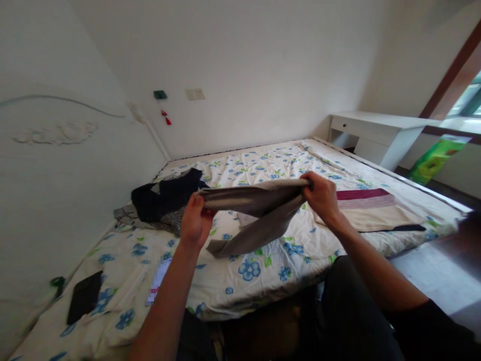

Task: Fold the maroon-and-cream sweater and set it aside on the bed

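Note:
A grey-brown ribbed garment is stretched between my two hands above the bed, one part drooping down toward the left. My left hand pinches its left end, fingers closed. At the right end, my right hand is wrapped round a bunched edge of the cloth. Whether the hanging part is a sleeve or a leg, I cannot tell. Behind my left hand lies a heap of dark clothes. To the right of my right hand, a folded striped garment in maroon, pink and cream lies flat on the bed.
The bed has a white sheet with blue flowers. A black flat case lies at its left, near the carved headboard. A white desk stands at the back right, beside a green bag under the window.

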The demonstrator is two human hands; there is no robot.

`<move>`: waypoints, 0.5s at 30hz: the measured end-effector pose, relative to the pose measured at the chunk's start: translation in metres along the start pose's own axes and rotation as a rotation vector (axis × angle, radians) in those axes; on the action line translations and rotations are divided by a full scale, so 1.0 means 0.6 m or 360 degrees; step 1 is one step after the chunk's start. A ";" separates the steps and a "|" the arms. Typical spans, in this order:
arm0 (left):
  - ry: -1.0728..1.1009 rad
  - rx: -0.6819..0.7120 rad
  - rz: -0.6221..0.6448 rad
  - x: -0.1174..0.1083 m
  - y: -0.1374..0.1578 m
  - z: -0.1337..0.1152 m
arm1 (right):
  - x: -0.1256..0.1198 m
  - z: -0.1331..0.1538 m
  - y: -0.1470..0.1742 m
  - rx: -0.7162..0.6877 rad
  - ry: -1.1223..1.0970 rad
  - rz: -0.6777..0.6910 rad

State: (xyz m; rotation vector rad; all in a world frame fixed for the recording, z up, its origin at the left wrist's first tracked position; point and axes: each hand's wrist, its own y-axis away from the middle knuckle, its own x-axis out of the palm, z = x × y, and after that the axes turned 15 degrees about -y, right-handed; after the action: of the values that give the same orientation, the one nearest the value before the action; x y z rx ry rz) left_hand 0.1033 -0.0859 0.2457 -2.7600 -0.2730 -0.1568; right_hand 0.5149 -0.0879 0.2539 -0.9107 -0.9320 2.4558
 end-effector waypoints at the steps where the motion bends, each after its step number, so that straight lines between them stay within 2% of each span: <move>1: 0.0049 0.0156 0.0020 0.011 -0.016 -0.051 | -0.022 0.009 -0.031 -0.0085 0.0009 -0.0139; 3: 0.0093 0.0417 0.0060 0.027 -0.050 -0.139 | -0.049 0.021 -0.085 -0.0195 0.0040 -0.0330; 4: 0.0085 0.0522 0.0082 0.031 -0.069 -0.169 | -0.052 0.021 -0.107 -0.0219 0.0051 -0.0371; 6: 0.0033 0.0621 0.0112 0.031 -0.110 -0.191 | -0.033 0.009 -0.136 -0.0205 0.0052 -0.0349; 7: 0.0001 0.0607 0.0109 0.028 -0.130 -0.181 | -0.012 -0.004 -0.140 -0.0156 0.0051 -0.0291; 9: -0.0072 0.0416 0.0044 0.019 -0.160 -0.125 | 0.041 -0.040 -0.126 0.0053 0.0080 -0.0093; 11: -0.0201 0.0013 -0.0085 0.005 -0.162 -0.038 | 0.099 -0.086 -0.079 0.0387 0.0159 0.0218; 13: -0.0456 -0.0488 -0.0109 -0.016 -0.127 0.059 | 0.147 -0.134 -0.007 0.0626 0.0201 0.0598; 15: -0.0647 -0.0787 -0.0021 -0.044 -0.060 0.148 | 0.178 -0.179 0.077 0.0732 0.0203 0.0932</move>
State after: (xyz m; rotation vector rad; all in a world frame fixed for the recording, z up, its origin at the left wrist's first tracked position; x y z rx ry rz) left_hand 0.0766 -0.0250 0.1720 -3.2647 -0.4012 0.3919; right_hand 0.5053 -0.0159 0.1133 -1.2707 -0.0255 2.8479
